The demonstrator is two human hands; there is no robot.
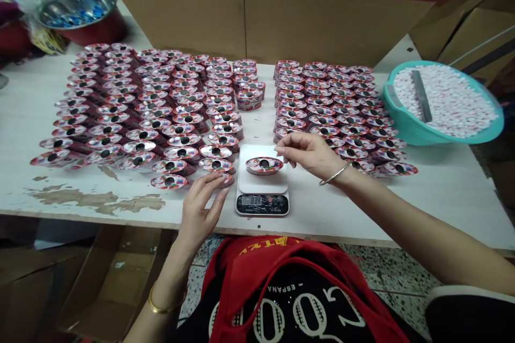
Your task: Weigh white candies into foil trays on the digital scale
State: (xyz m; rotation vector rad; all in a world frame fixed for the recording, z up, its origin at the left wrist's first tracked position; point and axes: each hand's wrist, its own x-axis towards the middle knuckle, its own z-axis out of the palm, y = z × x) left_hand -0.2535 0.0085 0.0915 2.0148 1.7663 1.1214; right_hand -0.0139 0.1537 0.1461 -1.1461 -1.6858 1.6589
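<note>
A small white kitchen scale (262,191) stands at the table's front edge, its display lit. One red foil-lidded cup (264,165) with a dark hole in its lid sits on the scale's platform. My right hand (309,153) hovers just right of that cup, fingers curled in a pinch; whether anything is in them I cannot make out. My left hand (201,208) rests on the table left of the scale, fingers stretched out flat, fingertips touching a cup (223,178) in the front row.
Several rows of identical cups (140,112) cover the table left of the scale, and more cups (341,112) lie to the right. A teal basin (402,123) of small white pieces sits far right. A metal bowl (76,8) and cardboard boxes (322,10) stand behind.
</note>
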